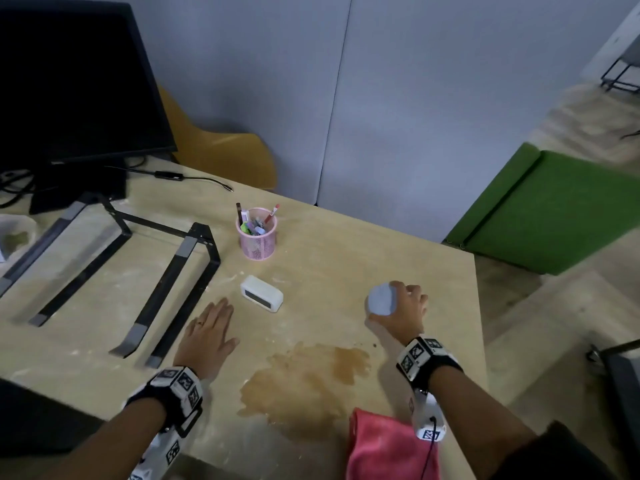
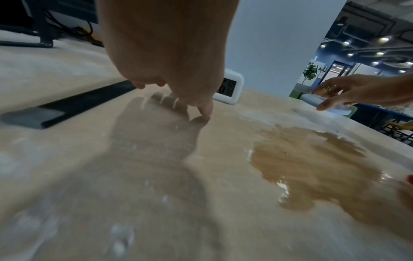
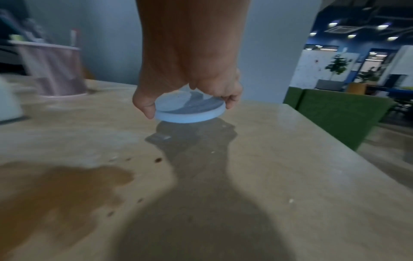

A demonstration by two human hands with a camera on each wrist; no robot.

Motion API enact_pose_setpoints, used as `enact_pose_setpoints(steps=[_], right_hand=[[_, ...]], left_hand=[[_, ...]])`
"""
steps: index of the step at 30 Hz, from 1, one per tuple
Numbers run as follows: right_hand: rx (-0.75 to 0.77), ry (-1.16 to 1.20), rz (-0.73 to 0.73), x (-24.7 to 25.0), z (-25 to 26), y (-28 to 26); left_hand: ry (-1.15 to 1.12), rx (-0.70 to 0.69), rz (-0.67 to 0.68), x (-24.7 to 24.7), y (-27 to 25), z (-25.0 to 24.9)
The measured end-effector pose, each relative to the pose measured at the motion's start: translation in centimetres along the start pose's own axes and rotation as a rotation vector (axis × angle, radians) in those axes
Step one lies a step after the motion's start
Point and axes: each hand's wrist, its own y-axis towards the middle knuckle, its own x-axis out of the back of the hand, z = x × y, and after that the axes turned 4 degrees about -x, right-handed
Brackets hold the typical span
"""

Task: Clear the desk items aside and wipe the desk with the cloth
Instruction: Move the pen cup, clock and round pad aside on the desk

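My right hand (image 1: 403, 311) pinches a round pale blue coaster (image 1: 382, 300) by its rim and holds it tilted just above the wooden desk (image 1: 311, 265), near the right edge. The coaster (image 3: 190, 109) hangs between thumb and fingers in the right wrist view. My left hand (image 1: 207, 329) lies flat with straight fingers on the desk, just left of a small white clock (image 1: 262, 293). A brown spill (image 1: 304, 379) spreads between my arms. The pink cloth (image 1: 388, 448) lies at the near edge under my right forearm. A pink mesh pen holder (image 1: 257, 239) stands behind the clock.
A black laptop stand (image 1: 166, 275) and a black monitor (image 1: 69, 81) occupy the desk's left side, with cables (image 1: 194, 178) trailing behind. White dusty smears cover the desk top. A green sofa (image 1: 554, 209) stands beyond the right edge, a grey partition (image 1: 381, 98) behind.
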Motion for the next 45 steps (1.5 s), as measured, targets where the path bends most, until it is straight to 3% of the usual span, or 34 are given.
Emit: enact_pose_setpoints(steps=[10, 16, 18, 21, 24, 27, 34, 45], right_hand=[[-0.227, -0.012, -0.049, -0.7, -4.8, 6.0], [-0.226, -0.062, -0.029, -1.1, -5.0, 5.6], [-0.193, -0.094, -0.046, -1.5, -4.3, 4.7], [-0.028, -0.127, -0.052, -2.7, -2.7, 2.8], [0.165, -0.117, 0.002, -4.1, -0.6, 0.8], [0.258, -0.161, 0.099, -5.8, 0.3, -0.8], [0.247, -0.145, 0.113, -7.6, 0.2, -1.8], [0.237, -0.102, 0.153, -6.6, 0.9, -1.1]], left_hand=[[0.002, 0.017, -0.036, -1.2, 1.5, 0.2], [0.016, -0.009, -0.046, -1.5, 1.4, 0.5], [0.018, -0.013, -0.049, -1.4, 1.4, 0.5], [0.016, -0.002, -0.027, -1.0, 1.5, 0.5], [0.042, 0.013, 0.014, 0.2, 2.0, 0.0], [0.005, -0.011, -0.027, 1.4, 3.0, -0.7], [0.032, -0.220, -0.168, 3.3, 6.2, -1.7], [0.046, -0.314, -0.144, 3.8, 9.4, -4.6]])
